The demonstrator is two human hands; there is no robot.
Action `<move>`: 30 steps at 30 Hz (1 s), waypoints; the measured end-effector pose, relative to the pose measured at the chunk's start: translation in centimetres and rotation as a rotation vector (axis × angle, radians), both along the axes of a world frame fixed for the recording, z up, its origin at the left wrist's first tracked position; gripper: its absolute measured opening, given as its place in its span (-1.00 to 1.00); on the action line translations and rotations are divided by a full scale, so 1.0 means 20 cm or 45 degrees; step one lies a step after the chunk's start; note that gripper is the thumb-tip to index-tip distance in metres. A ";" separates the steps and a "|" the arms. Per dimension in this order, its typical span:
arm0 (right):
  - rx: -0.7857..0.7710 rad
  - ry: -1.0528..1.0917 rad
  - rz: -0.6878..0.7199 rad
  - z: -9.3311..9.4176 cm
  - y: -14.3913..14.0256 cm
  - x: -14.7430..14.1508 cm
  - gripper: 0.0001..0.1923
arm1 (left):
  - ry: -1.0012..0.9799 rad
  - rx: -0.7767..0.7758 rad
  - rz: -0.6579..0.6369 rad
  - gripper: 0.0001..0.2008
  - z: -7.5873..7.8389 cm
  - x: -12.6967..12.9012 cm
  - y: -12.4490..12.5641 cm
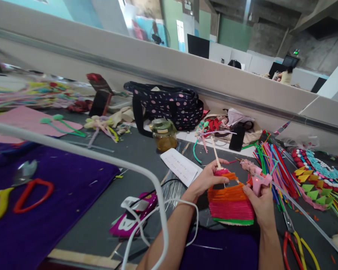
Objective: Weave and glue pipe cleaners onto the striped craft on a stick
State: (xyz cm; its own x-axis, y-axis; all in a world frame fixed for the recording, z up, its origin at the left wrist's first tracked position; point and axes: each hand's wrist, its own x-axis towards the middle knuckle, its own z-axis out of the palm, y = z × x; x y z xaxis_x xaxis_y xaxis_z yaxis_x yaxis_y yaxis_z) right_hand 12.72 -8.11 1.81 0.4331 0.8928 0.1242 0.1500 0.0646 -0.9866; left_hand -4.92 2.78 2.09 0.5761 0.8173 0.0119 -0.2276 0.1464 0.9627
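Note:
My left hand (207,179) grips the top of a fan-shaped piece (230,204) wound in pink, orange and green pipe cleaners, by its thin wooden stick (215,153). My right hand (259,202) holds a pink hot glue gun (257,180) with a lit red lamp, its nozzle set against the piece's upper right edge. A clear glue stick (301,210) juts back out of the gun to the right.
Loose coloured pipe cleaners (273,165) lie to the right, with yellow and red pliers (294,240) near the front. A glass jar (163,134), a dotted bag (169,103), a white paper (181,167), purple cloth (45,202), scissors (19,191) and a white cable (146,221) surround them.

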 end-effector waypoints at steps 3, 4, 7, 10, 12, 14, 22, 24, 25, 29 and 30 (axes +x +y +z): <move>0.077 -0.068 0.017 0.04 -0.01 0.00 -0.60 | -0.007 -0.004 0.031 -0.56 -0.01 0.00 0.00; 0.092 -0.090 0.000 0.04 -0.02 0.01 -0.61 | -0.009 -0.003 0.034 -0.60 -0.02 -0.01 -0.01; 0.065 -0.088 -0.104 0.05 -0.06 0.05 -0.69 | -0.002 0.027 0.025 -0.66 -0.03 -0.02 -0.01; 0.070 0.003 -0.143 0.05 -0.15 0.08 -0.75 | -0.029 0.113 0.003 -0.70 -0.02 -0.04 -0.01; 0.075 0.038 -0.116 0.06 -0.22 0.10 -0.76 | -0.081 0.195 -0.016 -0.74 0.00 -0.05 -0.02; 0.036 0.028 -0.069 0.08 -0.30 0.10 -0.77 | -0.127 0.285 -0.030 -0.77 0.01 -0.07 -0.02; -0.105 -0.043 0.092 0.13 -0.46 0.03 -0.69 | -0.126 0.495 -0.184 -0.74 0.04 -0.11 -0.02; -0.127 0.006 0.174 0.13 -0.46 0.02 -0.68 | -0.107 0.524 -0.224 -0.73 0.06 -0.11 -0.03; -0.144 0.037 0.218 0.14 -0.46 0.01 -0.67 | -0.089 0.534 -0.241 -0.71 0.06 -0.12 -0.03; -0.224 0.111 0.216 0.16 -0.43 -0.01 -0.66 | 0.008 0.541 -0.296 -0.65 0.06 -0.14 -0.03; -0.234 0.105 0.228 0.17 -0.43 -0.02 -0.67 | 0.014 0.539 -0.311 -0.64 0.06 -0.14 -0.03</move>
State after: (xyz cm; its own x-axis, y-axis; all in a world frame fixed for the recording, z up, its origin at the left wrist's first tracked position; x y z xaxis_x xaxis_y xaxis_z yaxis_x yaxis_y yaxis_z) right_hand 12.41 -16.64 5.16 0.2679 0.9604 -0.0764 0.0708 -0.0987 -0.9926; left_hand -7.76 2.11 3.22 0.7522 0.5831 0.3070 -0.2248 -0.2109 0.9513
